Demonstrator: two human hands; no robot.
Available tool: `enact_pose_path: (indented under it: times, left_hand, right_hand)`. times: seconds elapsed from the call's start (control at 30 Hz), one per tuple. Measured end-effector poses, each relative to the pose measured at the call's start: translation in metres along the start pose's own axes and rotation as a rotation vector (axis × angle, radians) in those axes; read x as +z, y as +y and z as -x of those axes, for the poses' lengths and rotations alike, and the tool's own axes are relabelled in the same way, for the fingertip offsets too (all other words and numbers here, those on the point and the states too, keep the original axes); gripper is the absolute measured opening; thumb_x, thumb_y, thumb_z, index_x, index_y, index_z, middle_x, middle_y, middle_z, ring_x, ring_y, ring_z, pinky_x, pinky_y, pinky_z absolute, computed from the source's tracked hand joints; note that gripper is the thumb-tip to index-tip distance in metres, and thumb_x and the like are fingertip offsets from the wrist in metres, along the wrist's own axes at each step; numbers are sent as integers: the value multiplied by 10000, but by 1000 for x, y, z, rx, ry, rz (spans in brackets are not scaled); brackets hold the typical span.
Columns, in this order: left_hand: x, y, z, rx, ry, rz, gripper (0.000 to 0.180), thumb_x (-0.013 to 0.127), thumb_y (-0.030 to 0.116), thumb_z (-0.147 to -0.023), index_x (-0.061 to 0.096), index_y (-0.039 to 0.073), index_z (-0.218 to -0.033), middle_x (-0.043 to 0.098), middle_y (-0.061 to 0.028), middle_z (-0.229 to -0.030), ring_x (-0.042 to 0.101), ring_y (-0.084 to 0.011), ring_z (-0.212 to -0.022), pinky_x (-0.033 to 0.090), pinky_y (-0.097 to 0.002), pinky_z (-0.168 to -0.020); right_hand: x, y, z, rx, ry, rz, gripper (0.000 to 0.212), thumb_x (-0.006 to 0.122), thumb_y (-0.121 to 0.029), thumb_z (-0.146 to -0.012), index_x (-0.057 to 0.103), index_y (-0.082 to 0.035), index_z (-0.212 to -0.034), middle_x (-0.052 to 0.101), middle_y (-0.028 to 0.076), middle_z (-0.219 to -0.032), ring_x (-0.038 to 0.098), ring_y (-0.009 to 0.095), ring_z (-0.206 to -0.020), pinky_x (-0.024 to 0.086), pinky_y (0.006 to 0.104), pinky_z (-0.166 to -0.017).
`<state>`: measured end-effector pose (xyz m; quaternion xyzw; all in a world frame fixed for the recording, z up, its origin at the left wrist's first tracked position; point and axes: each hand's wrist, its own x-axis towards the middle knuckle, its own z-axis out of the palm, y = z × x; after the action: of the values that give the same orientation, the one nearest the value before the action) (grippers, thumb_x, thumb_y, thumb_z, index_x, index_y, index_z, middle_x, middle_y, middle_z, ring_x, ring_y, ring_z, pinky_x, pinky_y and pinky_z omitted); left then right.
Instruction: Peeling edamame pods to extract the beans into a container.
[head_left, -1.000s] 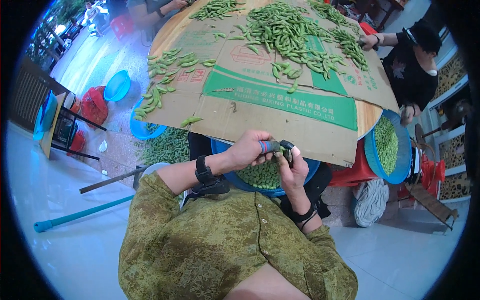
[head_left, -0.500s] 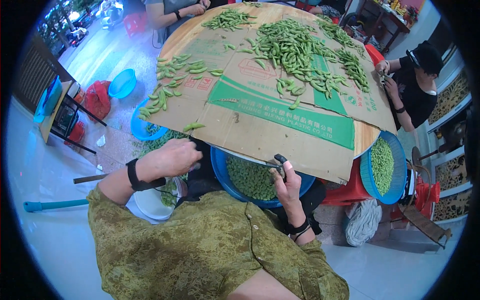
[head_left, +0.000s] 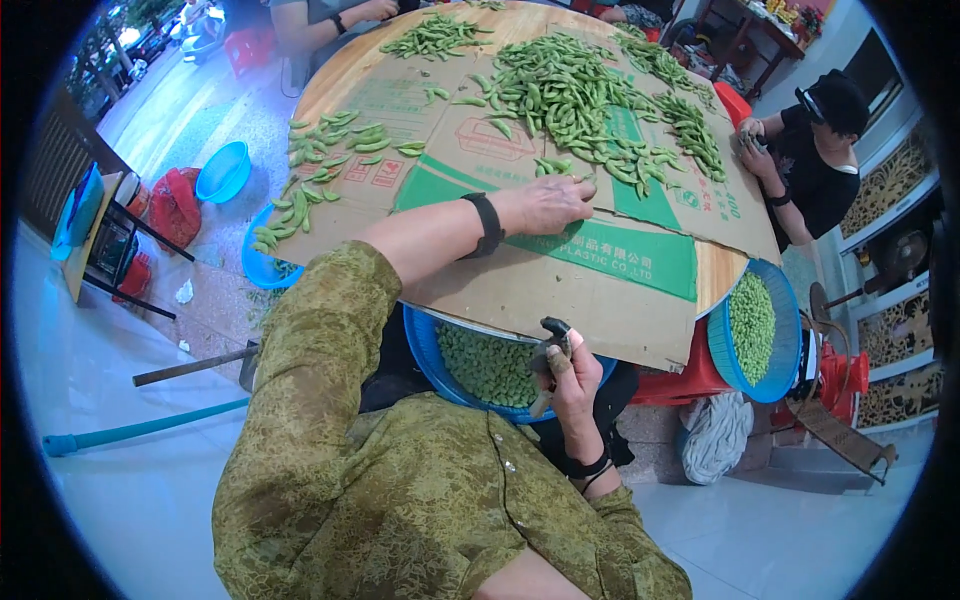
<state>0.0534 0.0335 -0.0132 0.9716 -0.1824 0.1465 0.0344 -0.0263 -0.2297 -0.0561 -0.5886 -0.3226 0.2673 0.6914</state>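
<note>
My left hand is stretched over the flattened cardboard on the round table. Its fingers are pinched together beside a few loose green bean pods; whatever is between them is hidden. A bigger heap of bean pods lies just beyond. At the table's near edge my right hand is closed, a black cover on its thumb tip. Something greyish shows at its fingers, too unclear to name. Below it sits a blue basin of shelled green beans.
Another blue basket of shelled beans stands right of the table. A person in black handles something at the right edge; another person's arms show at the far left. A teal pole lies at left, near a blue basin.
My left hand has moved from the table's near left edge, forward and right over the cardboard to the pods. My right hand stays near the table edge.
</note>
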Motion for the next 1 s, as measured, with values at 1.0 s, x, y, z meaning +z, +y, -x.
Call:
enact_pose_path:
  times: [1.0]
  left_hand:
    - [-40, 137, 121, -770, 50, 1350, 197, 614, 59, -837, 661, -3, -1018, 674, -104, -891, 608, -155, -832, 485, -298, -759]
  right_hand:
    - [17, -8, -9, 142, 47, -133, 289, 474, -92, -961, 512, -11, -1236, 510, -23, -673, 433, 43, -486, 351, 194, -434]
